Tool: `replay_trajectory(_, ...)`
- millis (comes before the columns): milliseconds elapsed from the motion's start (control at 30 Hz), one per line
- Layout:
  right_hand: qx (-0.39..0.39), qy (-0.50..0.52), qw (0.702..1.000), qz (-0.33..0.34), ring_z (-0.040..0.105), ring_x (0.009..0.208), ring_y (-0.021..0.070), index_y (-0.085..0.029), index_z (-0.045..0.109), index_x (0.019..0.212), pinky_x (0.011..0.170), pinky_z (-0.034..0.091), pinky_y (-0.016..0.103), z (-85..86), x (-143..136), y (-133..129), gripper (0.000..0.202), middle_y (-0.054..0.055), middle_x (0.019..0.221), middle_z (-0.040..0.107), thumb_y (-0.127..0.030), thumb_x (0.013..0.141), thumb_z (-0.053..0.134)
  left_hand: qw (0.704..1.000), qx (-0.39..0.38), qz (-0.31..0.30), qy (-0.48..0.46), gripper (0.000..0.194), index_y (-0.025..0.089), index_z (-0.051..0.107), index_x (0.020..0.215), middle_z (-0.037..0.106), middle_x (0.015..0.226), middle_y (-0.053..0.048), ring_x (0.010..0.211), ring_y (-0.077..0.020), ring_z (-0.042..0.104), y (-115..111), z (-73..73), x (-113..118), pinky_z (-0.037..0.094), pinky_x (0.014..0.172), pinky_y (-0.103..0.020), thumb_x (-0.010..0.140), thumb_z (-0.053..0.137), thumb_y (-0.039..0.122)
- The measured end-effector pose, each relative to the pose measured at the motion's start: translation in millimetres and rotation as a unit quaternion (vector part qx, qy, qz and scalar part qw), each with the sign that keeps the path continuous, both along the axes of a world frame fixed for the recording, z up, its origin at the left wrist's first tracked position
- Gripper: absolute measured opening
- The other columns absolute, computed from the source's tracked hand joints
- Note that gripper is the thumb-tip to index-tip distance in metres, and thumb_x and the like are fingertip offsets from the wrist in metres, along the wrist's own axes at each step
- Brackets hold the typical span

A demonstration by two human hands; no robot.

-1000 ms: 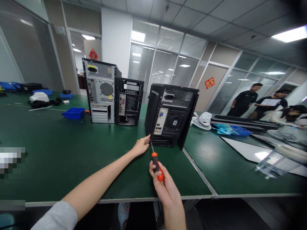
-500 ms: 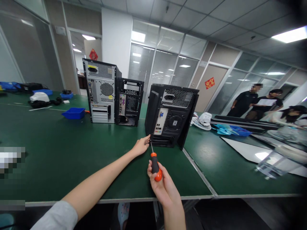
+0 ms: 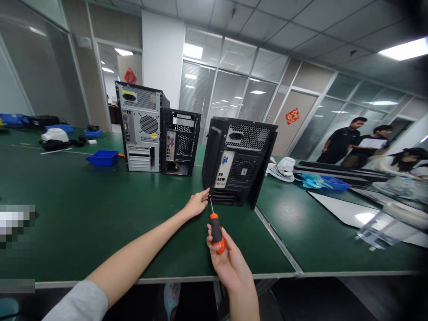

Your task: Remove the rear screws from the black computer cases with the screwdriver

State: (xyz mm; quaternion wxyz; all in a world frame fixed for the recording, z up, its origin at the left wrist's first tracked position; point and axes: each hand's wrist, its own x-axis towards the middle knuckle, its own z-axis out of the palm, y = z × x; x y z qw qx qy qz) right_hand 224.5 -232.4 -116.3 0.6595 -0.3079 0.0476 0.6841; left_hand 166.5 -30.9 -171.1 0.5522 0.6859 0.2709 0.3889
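Observation:
In the head view my right hand [image 3: 229, 261] is closed around the handle of a screwdriver [image 3: 216, 229] with orange ends and a black grip. Its thin metal shaft points up and away, with the tip at the lower left corner of a black computer case [image 3: 247, 156]. That case stands upright with its rear ports and side facing me. My left hand [image 3: 196, 204] is at the same corner, beside the tip, its fingers together against the case edge. My left thumb is hidden, and I cannot make out a screw under the tip.
Left of the case stand a taller computer case [image 3: 142, 129] and a smaller black case [image 3: 182, 142]. A blue tray [image 3: 103, 158] is farther left on the green table [image 3: 100, 214]. A clear plastic stool-like item [image 3: 381, 229] sits at right. Several people [image 3: 343, 140] are behind the table.
The screwdriver handle has turned slightly, and the fingers of my right hand have shifted on it. My left hand and the case stay in place.

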Motion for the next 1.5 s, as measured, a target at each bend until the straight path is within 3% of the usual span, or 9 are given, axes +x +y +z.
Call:
replay_trajectory(233, -0.02, -0.001, 1.0, -0.009, 0.066, 0.065, 0.0079, -0.011, 0.052, 0.118, 0.048, 0.052, 0.011, 6.3, -0.9, -2.4, 0.027, 0.006, 0.08, 0.067, -0.023, 0.097, 0.038, 1.0, 0.001, 0.006, -0.004, 0.076, 0.015, 0.048, 0.139, 0.053, 0.136, -0.008, 0.127, -0.0213, 0.052, -1.1, 0.4, 0.4, 0.033, 0.116, -0.042, 0.064, 0.053, -0.002)
replay_trajectory(533, 0.013, 0.043, 0.999, 0.01, 0.068, 0.07, 0.01, -0.011, 0.052, 0.123, 0.053, 0.056, 0.016, -7.2, 6.2, -1.1, 0.031, 0.008, 0.088, 0.07, -0.022, 0.094, 0.046, 1.0, 0.003, 0.013, -0.003, 0.076, 0.019, 0.051, 0.137, 0.055, 0.134, -0.006, 0.126, -0.022, 0.053, -0.1, -0.9, 0.5, 0.034, 0.115, -0.043, 0.064, 0.056, 0.0)
replay_trajectory(933, -0.007, 0.039, 0.999, -0.01, 0.066, 0.073, 0.0086, -0.011, 0.044, 0.133, 0.053, 0.055, 0.013, 5.0, 0.6, -4.1, 0.037, 0.009, 0.092, 0.066, -0.021, 0.098, 0.037, 1.0, 0.005, 0.01, 0.003, 0.076, 0.015, 0.048, 0.139, 0.054, 0.136, -0.008, 0.126, -0.0217, 0.052, -2.2, 2.2, -0.6, 0.034, 0.115, -0.041, 0.065, 0.054, -0.001)
replay_trajectory(1500, 0.027, 0.146, 0.989, -0.02, 0.059, 0.08, 0.0093, -0.013, 0.039, 0.137, 0.054, 0.052, 0.012, 0.5, 3.7, -2.8, 0.041, 0.012, 0.1, 0.06, -0.017, 0.097, 0.035, 0.999, 0.01, 0.018, 0.026, 0.076, 0.009, 0.042, 0.142, 0.051, 0.137, -0.012, 0.128, -0.0216, 0.051, -4.5, 5.3, 0.1, 0.033, 0.116, -0.041, 0.067, 0.049, -0.003)
